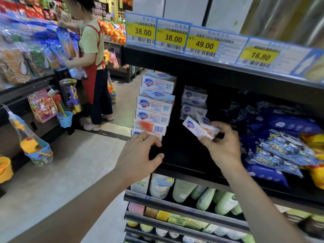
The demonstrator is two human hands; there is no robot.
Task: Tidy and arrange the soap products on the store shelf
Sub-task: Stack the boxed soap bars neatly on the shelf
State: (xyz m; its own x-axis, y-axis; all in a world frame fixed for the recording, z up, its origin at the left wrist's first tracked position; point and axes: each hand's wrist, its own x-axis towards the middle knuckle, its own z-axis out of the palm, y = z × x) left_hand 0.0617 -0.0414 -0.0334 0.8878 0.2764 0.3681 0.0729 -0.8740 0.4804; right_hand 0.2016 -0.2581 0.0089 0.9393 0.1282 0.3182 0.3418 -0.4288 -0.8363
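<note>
Black steel shelf fills the right side, its upper edge carrying yellow price tags. Blue packets lie heaped on the shelf's right part. Green and white bottles stand on the tier below. Across the aisle a person in a red apron handles hanging toys.

At the shelf's left front corner stands a stack of white Safeguard soap boxes, several high, slightly uneven. Further back, near the middle, is a shorter rear stack, dim in the shadow.

Left hand rests at the foot of the front stack, fingers curled against the lowest box with the thumb below the shelf lip; a ring shows on one finger.

Right hand pinches one soap box, tilted, in the air just before the rear stack's base.
</note>
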